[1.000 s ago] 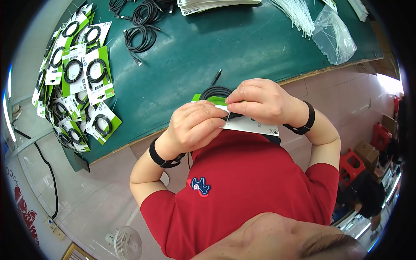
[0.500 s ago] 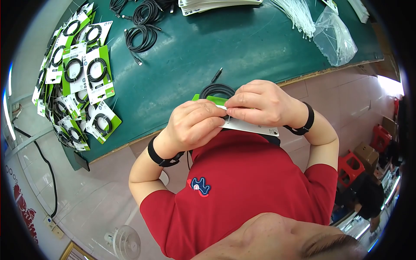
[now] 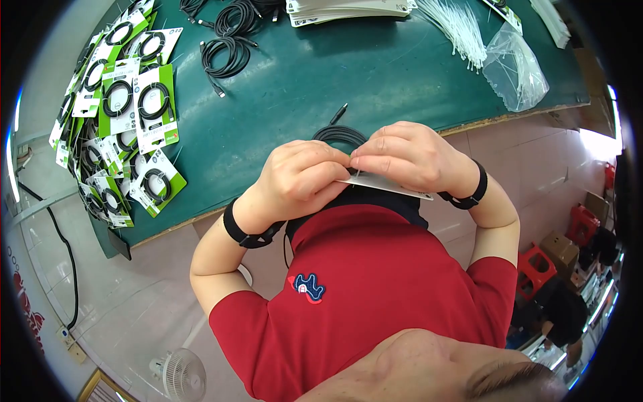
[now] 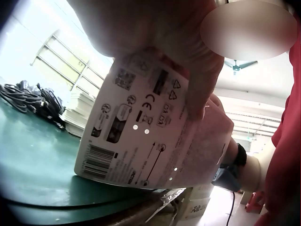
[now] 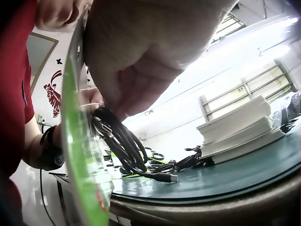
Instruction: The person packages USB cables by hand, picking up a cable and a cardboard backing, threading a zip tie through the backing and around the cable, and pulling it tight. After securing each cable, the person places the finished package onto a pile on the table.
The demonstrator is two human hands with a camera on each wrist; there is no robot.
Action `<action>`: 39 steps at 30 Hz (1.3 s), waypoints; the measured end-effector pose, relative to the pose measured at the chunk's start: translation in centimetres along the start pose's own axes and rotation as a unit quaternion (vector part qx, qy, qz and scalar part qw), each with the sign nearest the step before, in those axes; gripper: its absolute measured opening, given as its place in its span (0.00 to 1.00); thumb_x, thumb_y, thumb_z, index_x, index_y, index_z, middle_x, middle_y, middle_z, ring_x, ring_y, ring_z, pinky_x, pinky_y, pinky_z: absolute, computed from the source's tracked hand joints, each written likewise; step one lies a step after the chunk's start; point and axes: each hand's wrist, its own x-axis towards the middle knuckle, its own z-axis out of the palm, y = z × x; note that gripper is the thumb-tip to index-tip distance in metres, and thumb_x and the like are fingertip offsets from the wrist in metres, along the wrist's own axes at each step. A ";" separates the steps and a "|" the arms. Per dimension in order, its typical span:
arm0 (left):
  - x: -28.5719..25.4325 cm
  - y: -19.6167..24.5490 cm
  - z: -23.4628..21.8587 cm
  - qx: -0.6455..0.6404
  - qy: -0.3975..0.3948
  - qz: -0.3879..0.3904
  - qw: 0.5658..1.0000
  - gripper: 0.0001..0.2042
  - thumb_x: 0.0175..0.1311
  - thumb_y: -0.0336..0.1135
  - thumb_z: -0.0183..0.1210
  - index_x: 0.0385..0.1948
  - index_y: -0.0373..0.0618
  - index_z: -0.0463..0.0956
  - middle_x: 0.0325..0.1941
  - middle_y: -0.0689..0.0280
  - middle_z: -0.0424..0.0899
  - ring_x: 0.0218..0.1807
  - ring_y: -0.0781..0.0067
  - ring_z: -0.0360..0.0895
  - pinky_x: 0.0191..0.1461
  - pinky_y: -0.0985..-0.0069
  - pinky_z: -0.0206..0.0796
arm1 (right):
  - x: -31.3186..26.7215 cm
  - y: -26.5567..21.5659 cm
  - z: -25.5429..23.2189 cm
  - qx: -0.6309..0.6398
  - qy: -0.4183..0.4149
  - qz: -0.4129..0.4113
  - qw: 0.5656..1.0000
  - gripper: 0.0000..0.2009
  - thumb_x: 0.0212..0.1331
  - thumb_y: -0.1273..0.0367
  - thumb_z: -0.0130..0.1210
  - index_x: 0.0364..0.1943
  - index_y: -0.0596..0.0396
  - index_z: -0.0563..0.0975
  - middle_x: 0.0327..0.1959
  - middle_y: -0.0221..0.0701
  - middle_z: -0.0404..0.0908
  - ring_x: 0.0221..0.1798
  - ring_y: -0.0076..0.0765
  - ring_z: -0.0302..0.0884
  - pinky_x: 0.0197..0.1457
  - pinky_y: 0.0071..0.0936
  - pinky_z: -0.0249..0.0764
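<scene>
A person in a red shirt [image 3: 395, 281] holds a card [image 3: 385, 185] at the near side of the desk [image 3: 281, 100]. The left grip [image 3: 301, 175] is closed in a pinch on the card, with its thumb on the card's back, where there are small black marks and a barcode [image 4: 95, 160]. The right grip [image 3: 407, 159] has bent fingers, nearly shut, with the tips pinching in close at the cable [image 3: 340, 135] and the card. I can't tell just which bit it has. The tips of both grips meet. A thin white tie [image 3: 358, 173] shows by those tips. The cable is black and coiled, and sits against the green front of the card. Its plug [image 5: 174, 178] sticks out past the coil, away from the card. To the left of the card is a big messy heap of packs [image 3: 155, 100], white and green, with black rings of cable on them. Past the card, a bit to the left, are loose black cables [image 3: 226, 57]. Straight past the card is a stack of flat cards [image 3: 348, 12]. Past the card to the right are lots of white ties [image 3: 459, 33], and next to them is a clear bag [image 3: 516, 77].
</scene>
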 end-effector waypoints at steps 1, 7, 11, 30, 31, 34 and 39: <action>0.1 0.0 0.0 0.001 0.003 0.001 1.000 0.09 0.41 0.23 0.69 0.26 0.42 0.80 0.33 0.61 0.86 0.32 0.62 0.85 0.35 0.73 0.76 | 0.0 0.1 -0.1 -0.001 -0.002 -0.002 1.000 0.10 0.49 0.73 0.62 0.37 0.58 0.82 0.41 0.37 0.84 0.37 0.38 0.84 0.33 0.31 0.78; 0.6 -0.2 -0.1 0.003 0.005 -0.011 1.000 0.08 0.44 0.25 0.68 0.25 0.45 0.78 0.32 0.66 0.86 0.31 0.65 0.83 0.35 0.72 0.76 | 0.6 0.3 -0.7 -0.013 -0.019 -0.016 1.000 0.08 0.49 0.76 0.61 0.35 0.57 0.81 0.39 0.35 0.83 0.36 0.38 0.83 0.32 0.31 0.77; 0.7 -0.4 -0.1 0.000 0.007 -0.015 1.000 0.08 0.44 0.25 0.68 0.25 0.45 0.78 0.32 0.66 0.86 0.31 0.64 0.83 0.35 0.71 0.77 | 0.7 0.5 -0.5 -0.004 -0.007 -0.007 1.000 0.08 0.48 0.76 0.61 0.34 0.57 0.81 0.38 0.34 0.83 0.35 0.37 0.83 0.31 0.30 0.76; 1.6 -0.6 -0.9 -0.023 0.053 -0.102 0.993 0.07 0.46 0.23 0.69 0.25 0.42 0.79 0.32 0.62 0.87 0.33 0.63 0.85 0.37 0.72 0.77 | 2.8 -1.0 -4.3 -0.005 0.039 0.028 0.999 0.08 0.52 0.75 0.61 0.37 0.53 0.83 0.39 0.29 0.82 0.38 0.35 0.79 0.41 0.32 0.75; 1.8 -0.6 -0.9 -0.022 0.065 -0.115 0.991 0.07 0.46 0.22 0.69 0.25 0.41 0.79 0.32 0.61 0.87 0.34 0.63 0.86 0.38 0.73 0.77 | 3.1 -1.6 -4.3 -0.083 0.028 0.005 0.996 0.09 0.51 0.75 0.62 0.38 0.53 0.83 0.40 0.28 0.81 0.39 0.35 0.78 0.43 0.31 0.74; 2.2 -0.5 -0.9 -0.018 0.077 -0.126 0.989 0.08 0.45 0.21 0.70 0.25 0.40 0.80 0.32 0.60 0.87 0.35 0.65 0.86 0.38 0.74 0.77 | 2.9 -1.8 -3.0 -0.190 0.013 -0.026 0.981 0.10 0.49 0.75 0.63 0.38 0.52 0.83 0.40 0.27 0.80 0.40 0.34 0.76 0.44 0.31 0.72; 2.3 -0.5 -0.9 0.008 0.106 -0.129 0.986 0.07 0.46 0.23 0.69 0.26 0.40 0.79 0.31 0.60 0.87 0.34 0.62 0.85 0.38 0.73 0.78 | 2.5 -1.6 -1.7 -0.210 -0.008 -0.069 0.975 0.13 0.44 0.74 0.66 0.38 0.51 0.84 0.40 0.27 0.79 0.40 0.33 0.74 0.44 0.31 0.72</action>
